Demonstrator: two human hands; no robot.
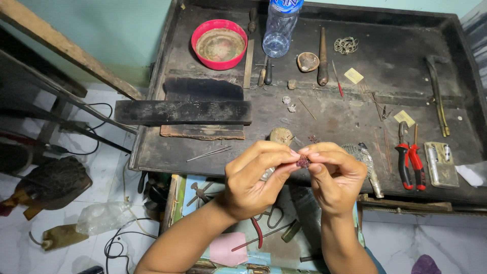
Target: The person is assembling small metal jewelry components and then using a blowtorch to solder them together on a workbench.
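**benchrat:** Hands first: the left hand [253, 175] and right hand [332, 175] meet just above the near edge of the dark work surface [324, 114], and both pinch one tiny reddish beaded piece [303, 162] between them. Thumb and forefinger of each hand are closed on it from either side, so each grip is shut around that piece. It hangs in the air, touching nothing but fingertips.

**tinkerfox:** What's lying around it?

**benchrat:** Plenty. Red-handled pliers [410, 161] sit to the right near the front edge, with a small metal tin [440, 163] just beside them. A silvery tool [366, 161] lies partly hidden behind the right hand. Just beyond the fingers rests a round tan lump [281, 135], and a small dark reddish bit [313, 138] sits near it.

**tinkerfox:** And further back?

**benchrat:** A red bowl [219, 44] with a dirty inside stands at the far left, and a clear plastic bottle [280, 28] is upright next to it. A wooden-handled tool [323, 56] lies right of the bottle, a little shell-like dish [307, 61] touching or nearly touching it, can't tell which. A tangle of wire rings [346, 45] is beyond that. A charred black block [183, 111] juts off the left edge.

**tinkerfox:** Below the surface?

**benchrat:** An open drawer with scissors [271, 215] and a pink scrap [227, 248], under the wrists.
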